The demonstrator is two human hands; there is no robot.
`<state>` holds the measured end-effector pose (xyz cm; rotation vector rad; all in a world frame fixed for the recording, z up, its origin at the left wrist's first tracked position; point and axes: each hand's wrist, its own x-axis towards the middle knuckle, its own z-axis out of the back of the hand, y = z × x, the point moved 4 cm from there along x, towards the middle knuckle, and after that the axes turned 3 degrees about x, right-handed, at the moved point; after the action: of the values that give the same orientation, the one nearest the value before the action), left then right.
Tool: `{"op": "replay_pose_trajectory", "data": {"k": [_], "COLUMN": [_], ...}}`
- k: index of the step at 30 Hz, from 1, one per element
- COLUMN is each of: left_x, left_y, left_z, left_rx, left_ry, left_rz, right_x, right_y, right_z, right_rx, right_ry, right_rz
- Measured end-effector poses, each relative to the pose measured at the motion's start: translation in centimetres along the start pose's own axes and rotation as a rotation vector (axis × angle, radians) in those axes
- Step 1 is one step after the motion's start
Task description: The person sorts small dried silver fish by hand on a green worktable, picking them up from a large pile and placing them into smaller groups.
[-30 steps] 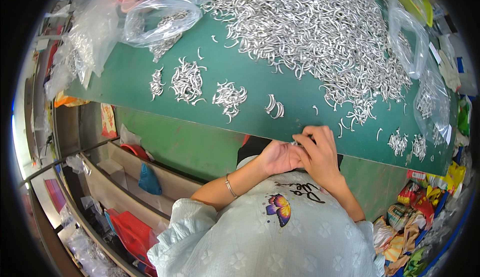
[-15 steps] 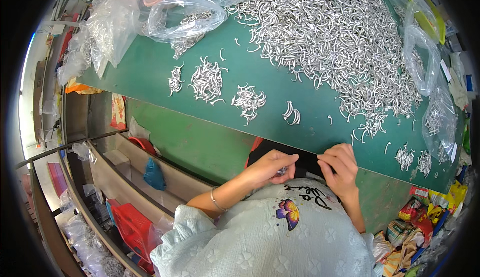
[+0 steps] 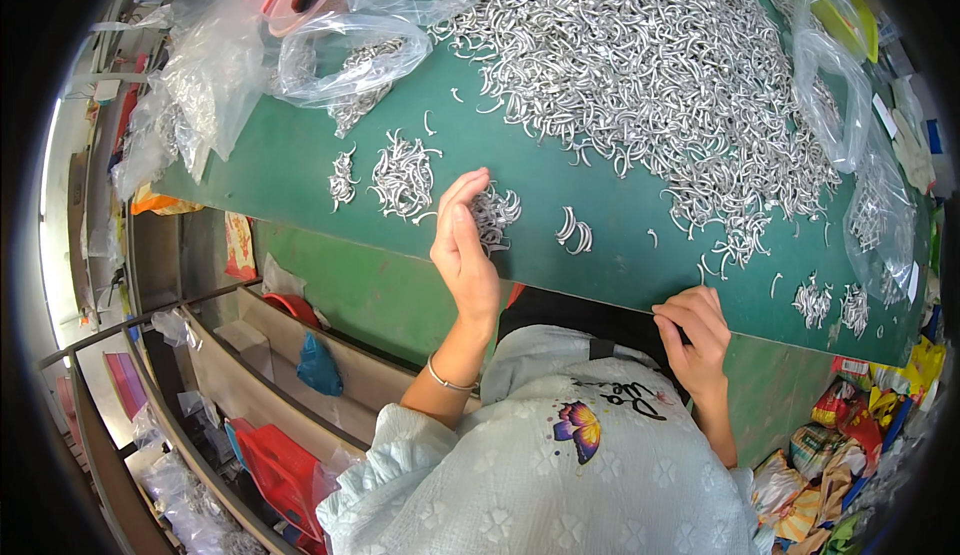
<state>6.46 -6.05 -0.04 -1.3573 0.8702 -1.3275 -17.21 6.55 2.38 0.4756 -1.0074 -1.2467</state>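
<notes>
My left hand (image 3: 465, 250) reaches over the table edge with its fingers stretched out, its edge against a small heap of curved silvery metal pieces (image 3: 497, 217). The palm side is partly hidden, and I see nothing held in it. At the table's front edge my right hand (image 3: 697, 340) has its fingers curled in; what they hold, if anything, is hidden. Just beyond it lies a single curved piece (image 3: 702, 270). Between the hands sits a little group of curved pieces (image 3: 575, 231). Left of my left hand are a larger heap (image 3: 403, 177) and a narrow one (image 3: 343, 180).
A broad mound of the same pieces (image 3: 640, 65) covers the far side of the green table (image 3: 560, 175). Clear plastic bags (image 3: 350, 60) lie at the far left, beside a pink container (image 3: 285, 0). Two small heaps (image 3: 812, 302) lie at the right. Wooden shelving (image 3: 290, 380) stands left.
My left hand has gone from near my lap up and left to the small heap, its fingers straightening; the grey bits seen in it are no longer visible. My right hand has barely moved.
</notes>
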Motion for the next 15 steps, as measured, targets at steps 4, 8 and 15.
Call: {"op": "replay_pose_trajectory", "data": {"k": [4, 8, 15], "left_x": [-0.3, -1.4, -5.0], "left_y": [-0.6, -3.2, -5.2], "left_z": [-0.2, -1.1, -8.4], "left_rx": [0.051, 0.154, 0.111], "left_ry": [-0.016, 0.009, 0.624], "left_rz": [-0.119, -0.259, -0.261], "right_x": [0.0, 0.4, 1.2], "right_y": [-0.9, -2.3, -2.8], "right_z": [1.7, 4.2, 1.2], "right_rx": [-0.097, -0.416, -0.494], "right_ry": [-0.083, -0.227, -0.068], "right_rz": [-0.065, -0.217, -0.372]}}
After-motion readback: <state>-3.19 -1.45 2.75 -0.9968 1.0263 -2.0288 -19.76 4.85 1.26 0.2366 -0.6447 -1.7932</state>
